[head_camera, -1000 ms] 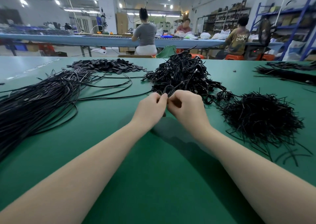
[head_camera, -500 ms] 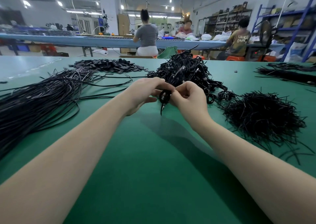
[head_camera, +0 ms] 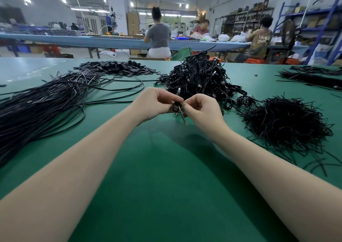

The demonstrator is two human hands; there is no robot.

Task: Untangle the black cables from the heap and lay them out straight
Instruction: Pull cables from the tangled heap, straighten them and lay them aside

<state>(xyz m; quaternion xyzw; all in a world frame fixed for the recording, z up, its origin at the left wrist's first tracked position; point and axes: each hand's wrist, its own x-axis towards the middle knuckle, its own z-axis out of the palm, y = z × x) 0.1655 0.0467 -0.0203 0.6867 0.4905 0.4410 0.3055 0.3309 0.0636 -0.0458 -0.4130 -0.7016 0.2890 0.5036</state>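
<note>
Both my left hand (head_camera: 153, 103) and right hand (head_camera: 200, 110) pinch one coiled cable (head_camera: 178, 108) above the table (head_camera: 166, 167), fingers curled tight, probably to undo its tie near the heap (head_camera: 199, 75).

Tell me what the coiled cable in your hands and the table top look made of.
Coiled cable: black, slightly glossy flexible jacket, probably plastic or rubber; its hanging tip glints, maybe metal. Table top: green, smooth, matte mat with soft sheen, likely rubber or vinyl.

A factory assembly floor: long green-topped worktable (head_camera: 166, 177) heaped with black cables (head_camera: 199, 75), seated workers (head_camera: 159, 36) at a blue bench (head_camera: 74, 40) behind, metal storage shelving (head_camera: 246, 19) upper right.
</note>
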